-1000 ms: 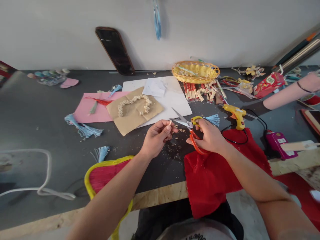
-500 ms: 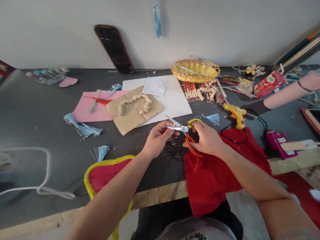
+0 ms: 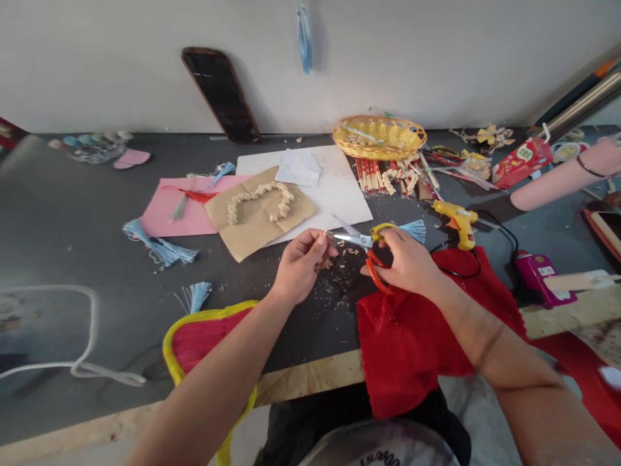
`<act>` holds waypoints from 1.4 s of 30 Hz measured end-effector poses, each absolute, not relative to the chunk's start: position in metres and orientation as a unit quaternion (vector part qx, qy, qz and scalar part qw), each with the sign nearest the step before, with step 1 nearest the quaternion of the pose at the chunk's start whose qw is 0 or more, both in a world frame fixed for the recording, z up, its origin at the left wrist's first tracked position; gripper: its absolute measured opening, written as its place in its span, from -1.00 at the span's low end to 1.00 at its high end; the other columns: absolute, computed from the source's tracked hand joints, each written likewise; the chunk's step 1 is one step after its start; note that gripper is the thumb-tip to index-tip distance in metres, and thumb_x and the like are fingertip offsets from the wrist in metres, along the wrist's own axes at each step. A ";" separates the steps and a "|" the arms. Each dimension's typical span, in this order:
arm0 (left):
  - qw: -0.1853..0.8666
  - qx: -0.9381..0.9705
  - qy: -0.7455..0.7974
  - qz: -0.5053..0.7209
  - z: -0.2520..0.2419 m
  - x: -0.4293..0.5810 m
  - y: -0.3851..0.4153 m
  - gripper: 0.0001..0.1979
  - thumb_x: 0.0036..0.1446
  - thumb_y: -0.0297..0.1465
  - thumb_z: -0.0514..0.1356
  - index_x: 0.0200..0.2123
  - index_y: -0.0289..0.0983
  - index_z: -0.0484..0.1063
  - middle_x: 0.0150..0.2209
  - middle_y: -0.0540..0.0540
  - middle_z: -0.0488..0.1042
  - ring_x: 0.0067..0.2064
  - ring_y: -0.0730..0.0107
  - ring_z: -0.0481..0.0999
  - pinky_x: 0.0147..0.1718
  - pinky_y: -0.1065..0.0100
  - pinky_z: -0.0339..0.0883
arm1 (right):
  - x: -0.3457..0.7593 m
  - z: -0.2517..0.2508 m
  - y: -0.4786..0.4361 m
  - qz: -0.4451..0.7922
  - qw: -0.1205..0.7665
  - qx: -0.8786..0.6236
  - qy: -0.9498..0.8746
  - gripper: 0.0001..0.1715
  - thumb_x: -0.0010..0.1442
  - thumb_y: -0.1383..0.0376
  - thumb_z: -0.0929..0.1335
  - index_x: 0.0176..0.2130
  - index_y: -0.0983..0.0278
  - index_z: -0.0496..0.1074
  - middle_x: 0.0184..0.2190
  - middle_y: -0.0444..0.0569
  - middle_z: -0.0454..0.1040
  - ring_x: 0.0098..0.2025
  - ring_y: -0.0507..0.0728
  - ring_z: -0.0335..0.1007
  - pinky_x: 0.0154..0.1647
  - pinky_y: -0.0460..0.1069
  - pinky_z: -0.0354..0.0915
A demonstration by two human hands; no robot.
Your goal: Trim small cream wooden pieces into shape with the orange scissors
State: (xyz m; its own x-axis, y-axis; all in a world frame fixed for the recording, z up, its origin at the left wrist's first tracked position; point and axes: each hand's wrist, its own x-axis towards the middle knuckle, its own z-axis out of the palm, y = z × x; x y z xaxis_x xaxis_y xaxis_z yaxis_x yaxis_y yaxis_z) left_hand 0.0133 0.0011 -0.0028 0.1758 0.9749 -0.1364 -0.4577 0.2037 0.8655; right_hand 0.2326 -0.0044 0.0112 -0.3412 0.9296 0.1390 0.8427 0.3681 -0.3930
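Observation:
My right hand [image 3: 405, 262] grips scissors [image 3: 361, 239] by their yellow and red handles, blades parted and pointing left. One blade tip is close to the fingertips of my left hand [image 3: 303, 262]. Those fingers are pinched on a tiny pale piece, too small to name. Small pale bits [image 3: 347, 249] and crumbs lie on the dark table below the hands. Behind my left hand, a curved row of pale beige pieces [image 3: 262, 191] rests on brown paper [image 3: 242, 243]. A blue tassel [image 3: 414, 230] lies just beyond my right hand.
Red cloth [image 3: 412, 349] hangs over the table's front edge. A yellow glue gun [image 3: 458, 223] with a black cord lies at right, near a purple box [image 3: 541, 278]. At the back stand a yellow basket [image 3: 381, 152] and a leaning phone [image 3: 220, 94]. A yellow-rimmed pink piece [image 3: 208, 343] lies left.
My right hand has drawn the scissors slightly right, away from my left fingers, and the handles are spread wider. My left hand has shifted slightly left, still pinching.

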 end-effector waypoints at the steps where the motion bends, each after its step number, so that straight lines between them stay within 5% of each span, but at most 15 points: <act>1: 0.678 0.340 0.370 0.536 -0.002 0.012 0.002 -0.77 0.05 -0.26 0.34 -0.37 -0.30 0.43 -0.55 -0.01 0.45 -0.60 0.62 0.15 -0.62 0.51 0.00 | 0.237 0.010 -0.001 0.111 0.176 -0.563 -0.800 -0.41 0.03 -0.08 0.42 -0.12 0.23 0.27 -0.23 0.08 0.45 -0.08 0.33 0.40 -0.09 0.19 0.37; 9: 0.668 0.292 0.384 0.567 0.002 0.009 0.006 -0.80 0.03 -0.32 0.34 -0.36 -0.28 0.40 -0.50 -0.01 0.44 -0.59 0.63 0.14 -0.64 0.53 0.01 | 0.258 -0.001 0.016 -0.005 0.118 -0.606 -0.787 -0.45 0.08 0.06 0.40 -0.07 0.38 0.32 -0.19 0.22 0.45 -0.02 0.41 0.35 0.04 0.28 0.27; 14: 0.662 0.275 0.369 0.591 0.001 0.007 0.009 -0.83 0.04 -0.35 0.33 -0.36 -0.29 0.41 -0.45 -0.01 0.43 -0.58 0.65 0.17 -0.63 0.54 0.03 | 0.260 0.000 0.013 -0.053 0.067 -0.629 -0.772 -0.43 0.02 -0.07 0.42 -0.20 0.34 0.41 -0.24 0.22 0.44 -0.07 0.40 0.32 -0.06 0.26 0.30; 23: 0.653 0.227 0.361 0.626 0.001 0.002 0.015 -0.93 0.06 -0.45 0.27 -0.39 -0.27 0.41 -0.53 0.00 0.42 -0.59 0.63 0.17 -0.64 0.54 0.04 | 0.270 0.017 0.018 0.055 0.013 -0.610 -0.790 -0.44 0.09 -0.03 0.39 -0.11 0.35 0.44 -0.14 0.22 0.50 -0.03 0.38 0.41 -0.03 0.24 0.32; 30: 0.651 0.224 0.354 0.633 -0.001 0.002 0.016 -0.93 0.06 -0.44 0.27 -0.38 -0.28 0.42 -0.54 0.01 0.40 -0.60 0.63 0.18 -0.64 0.54 0.03 | 0.262 0.036 0.023 -0.016 -0.108 -0.601 -0.792 -0.39 0.13 -0.14 0.35 -0.29 0.39 0.50 -0.34 0.28 0.53 -0.22 0.41 0.49 -0.21 0.21 0.37; 38: 0.649 0.216 0.344 0.643 -0.001 0.003 0.016 -0.92 0.06 -0.44 0.27 -0.37 -0.32 0.42 -0.55 -0.01 0.40 -0.60 0.64 0.17 -0.64 0.56 0.01 | 0.230 0.040 0.005 0.100 0.088 -0.471 -0.872 -0.76 0.28 0.26 0.32 -0.06 0.26 0.45 -0.13 0.04 0.50 -0.12 0.17 0.47 -0.08 0.04 0.37; 42: 0.648 0.224 0.348 0.640 0.000 0.003 0.015 -0.92 0.06 -0.44 0.26 -0.37 -0.31 0.40 -0.56 0.00 0.40 -0.61 0.64 0.16 -0.64 0.57 0.00 | 0.196 0.022 -0.004 0.133 0.081 -0.417 -0.895 -0.76 0.27 0.28 0.34 -0.05 0.25 0.41 -0.13 0.03 0.46 -0.07 0.17 0.42 -0.07 0.04 0.36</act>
